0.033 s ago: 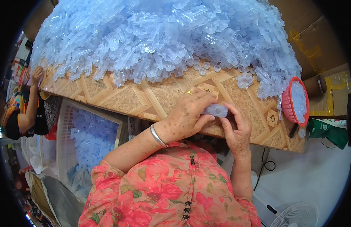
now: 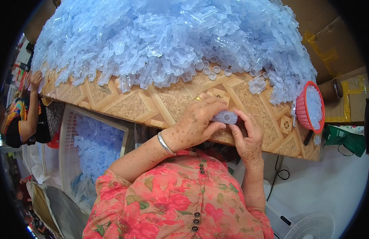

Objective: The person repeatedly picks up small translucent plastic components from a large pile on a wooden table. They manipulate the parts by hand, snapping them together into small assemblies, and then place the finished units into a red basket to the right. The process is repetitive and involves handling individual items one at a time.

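Observation:
Between my two hands, above the table's near edge, is a small translucent bluish plastic piece (image 2: 226,117) with a round mark or opening on its face. My left hand (image 2: 197,122) grips its left end, fingers over the top and thumb below. The thumb and forefinger of my right hand (image 2: 249,137) pinch its right end. The fingers hide part of the piece. Beyond my hands, a large heap of clear plastic pieces (image 2: 164,44) covers the far side of the patterned table (image 2: 124,104). Several small round caps (image 2: 212,75) lie at the heap's near edge.
At the table's right end stands a red basket (image 2: 301,107) of small translucent pieces. Below the table's left side is a pale crate (image 2: 69,155) of similar pieces. A fan (image 2: 312,226) stands at lower right, cardboard (image 2: 323,36) at far right. Another person's hand (image 2: 34,79) is by the heap's left edge.
The plastic piece has tilted very slightly between my fingers. At the far left, the other person's hand has shifted a little to the left. The rest looks the same.

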Demonstrator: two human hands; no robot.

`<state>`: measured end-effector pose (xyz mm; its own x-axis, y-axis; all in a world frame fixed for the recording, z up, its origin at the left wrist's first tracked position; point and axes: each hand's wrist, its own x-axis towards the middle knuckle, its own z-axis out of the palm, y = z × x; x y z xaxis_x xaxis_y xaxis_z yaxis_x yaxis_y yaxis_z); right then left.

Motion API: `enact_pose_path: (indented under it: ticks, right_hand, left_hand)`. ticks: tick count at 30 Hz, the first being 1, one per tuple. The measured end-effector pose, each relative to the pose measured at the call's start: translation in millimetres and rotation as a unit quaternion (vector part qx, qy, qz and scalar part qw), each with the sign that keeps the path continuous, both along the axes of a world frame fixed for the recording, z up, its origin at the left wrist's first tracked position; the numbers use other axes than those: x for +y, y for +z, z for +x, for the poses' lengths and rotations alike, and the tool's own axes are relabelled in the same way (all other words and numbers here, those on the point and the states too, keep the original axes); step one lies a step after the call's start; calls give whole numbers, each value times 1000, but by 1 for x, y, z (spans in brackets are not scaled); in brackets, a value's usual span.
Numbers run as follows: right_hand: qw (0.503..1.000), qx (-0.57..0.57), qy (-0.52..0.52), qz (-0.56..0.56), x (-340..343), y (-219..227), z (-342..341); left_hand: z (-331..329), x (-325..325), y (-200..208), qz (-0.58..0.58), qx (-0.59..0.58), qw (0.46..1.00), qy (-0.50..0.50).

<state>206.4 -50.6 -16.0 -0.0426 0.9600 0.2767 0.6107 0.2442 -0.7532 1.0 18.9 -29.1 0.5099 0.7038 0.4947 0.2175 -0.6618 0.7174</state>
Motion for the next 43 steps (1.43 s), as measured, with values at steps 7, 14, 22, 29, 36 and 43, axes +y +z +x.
enact_pose_path:
  ticks: [7, 14, 22, 29, 36, 43]
  right_hand:
    - [998, -52, 33, 23, 14, 3, 0]
    - [996, -32, 29, -85, 65, 48, 6]
    - [946, -320, -13, 39, 118, 10, -11]
    - [956, -286, 11, 63, 103, 0, 6]
    - [970, -237, -15, 59, 106, 8, -1]
    - [947, -320, 14, 8, 129, 5, -14]
  left_hand:
    - [3, -5, -4, -18, 8, 1000, 19]
    - [4, -5, -5, -5, 6, 1000, 22]
    - [3, -6, -7, -5, -20, 999, 44]
    - [1, -8, -5, -12, 1, 999, 45]
    - [2, -7, -5, -9, 6, 999, 44]
    - [-1, -8, -3, -28, 3, 999, 41]
